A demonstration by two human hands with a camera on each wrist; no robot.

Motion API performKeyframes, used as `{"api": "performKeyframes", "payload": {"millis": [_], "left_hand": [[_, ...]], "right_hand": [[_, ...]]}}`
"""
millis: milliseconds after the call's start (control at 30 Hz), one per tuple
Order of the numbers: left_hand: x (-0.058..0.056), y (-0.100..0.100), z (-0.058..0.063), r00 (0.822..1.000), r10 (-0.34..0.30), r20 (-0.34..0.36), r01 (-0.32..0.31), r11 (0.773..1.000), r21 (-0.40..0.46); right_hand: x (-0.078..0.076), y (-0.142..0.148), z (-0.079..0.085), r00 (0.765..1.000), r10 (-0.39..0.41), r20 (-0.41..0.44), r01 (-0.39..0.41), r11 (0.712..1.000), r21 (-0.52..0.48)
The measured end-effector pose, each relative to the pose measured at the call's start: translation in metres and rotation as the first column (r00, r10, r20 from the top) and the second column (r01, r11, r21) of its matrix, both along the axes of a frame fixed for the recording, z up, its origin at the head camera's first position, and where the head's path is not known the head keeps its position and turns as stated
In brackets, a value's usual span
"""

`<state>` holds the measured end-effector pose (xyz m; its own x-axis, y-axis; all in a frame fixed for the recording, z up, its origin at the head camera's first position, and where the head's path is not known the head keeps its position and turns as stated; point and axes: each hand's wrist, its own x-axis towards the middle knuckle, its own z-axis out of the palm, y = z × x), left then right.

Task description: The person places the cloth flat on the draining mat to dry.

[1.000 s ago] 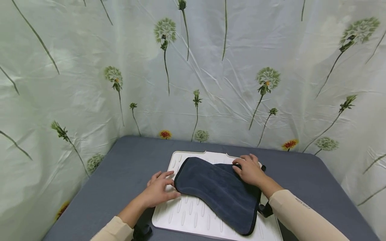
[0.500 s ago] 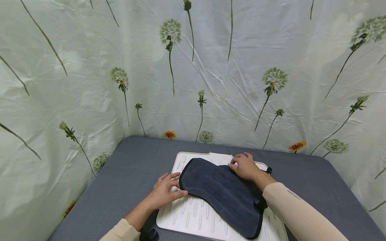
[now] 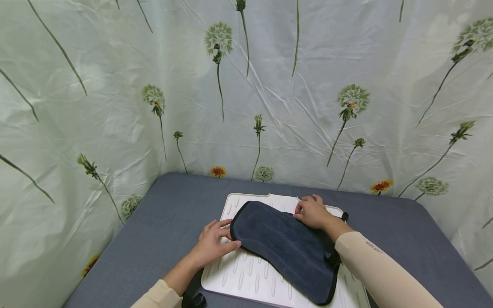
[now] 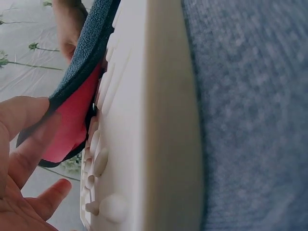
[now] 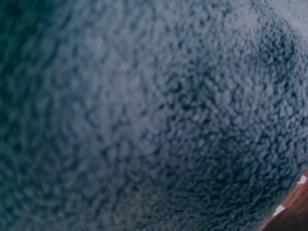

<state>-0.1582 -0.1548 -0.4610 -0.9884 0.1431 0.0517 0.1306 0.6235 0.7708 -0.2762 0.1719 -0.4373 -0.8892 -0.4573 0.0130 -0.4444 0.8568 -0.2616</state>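
A dark blue fleecy cloth [image 3: 285, 248] with black trim lies slantwise over a white ridged board [image 3: 231, 273]. My left hand [image 3: 212, 244] pinches its left end, thumb [image 4: 29, 113] on top and a finger beneath. In the left wrist view that end is raised off the ridges, showing a pink underside [image 4: 72, 127]. At the cloth's back edge, my right hand [image 3: 313, 214] pinches the fabric with bent fingers. Blue fleece [image 5: 144, 115] fills nearly all of the right wrist view, with a bit of skin at the lower right corner; the fingertips are hidden there.
The board rests on a grey-blue covered table [image 3: 185, 205]. Behind stands a pale curtain [image 3: 192, 85] printed with dandelions. Dark straps are at both wrists, the left one [image 3: 194, 300] near the board's front left corner.
My right hand has shifted left along the cloth's back edge, and the layer showing behind it has narrowed. My left hand keeps its pinch. The head view has turned slightly left.
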Motion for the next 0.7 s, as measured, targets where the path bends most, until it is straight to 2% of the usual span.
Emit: {"api": "performKeyframes", "payload": {"millis": [367,700], "left_hand": [[0.005,-0.001,-0.002,1.0,0.007,0.011,-0.007,1.0,0.022],[0.007,-0.002,-0.001,1.0,0.012,0.009,-0.013,1.0,0.023]], "right_hand": [[0.001,0.01,0.001,0.997,0.043,0.066,-0.04,0.998,-0.048],[0.0,0.009,-0.001,0.993,0.065,0.102,-0.065,0.998,0.001]]}}
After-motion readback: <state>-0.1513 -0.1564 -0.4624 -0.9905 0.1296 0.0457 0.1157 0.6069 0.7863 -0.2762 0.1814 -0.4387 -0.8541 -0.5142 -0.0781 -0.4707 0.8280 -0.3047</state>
